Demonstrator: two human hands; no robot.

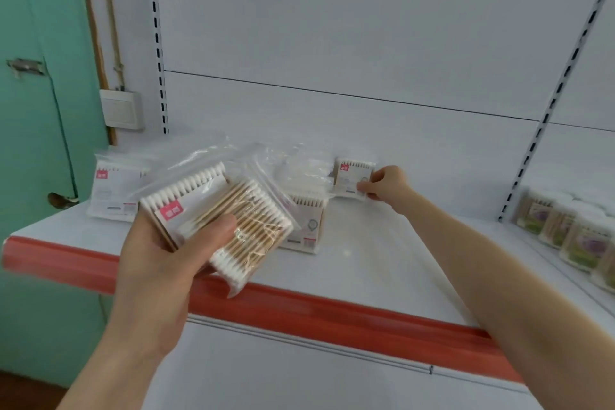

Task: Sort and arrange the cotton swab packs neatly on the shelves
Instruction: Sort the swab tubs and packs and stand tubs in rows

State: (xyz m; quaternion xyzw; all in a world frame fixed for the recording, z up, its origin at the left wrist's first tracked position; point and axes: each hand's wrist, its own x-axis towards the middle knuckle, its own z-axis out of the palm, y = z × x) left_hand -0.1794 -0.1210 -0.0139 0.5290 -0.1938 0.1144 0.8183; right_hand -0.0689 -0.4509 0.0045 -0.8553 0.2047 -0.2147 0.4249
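head view: the left hand [173, 253] clamps a stack of clear plastic wooden-stick cotton swab packs [239, 220] over the front edge of the white shelf [382, 260], the right hand [382, 183] pinches an upright pack [352, 176] near its back edge, each probably light and slippery, best gripped across the swabs.

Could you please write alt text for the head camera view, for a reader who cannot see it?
A person's left hand holds a fanned stack of cotton swab packs over a white shelf with a red front edge, while the right hand pinches another pack near the back. More packs sit on the shelf.
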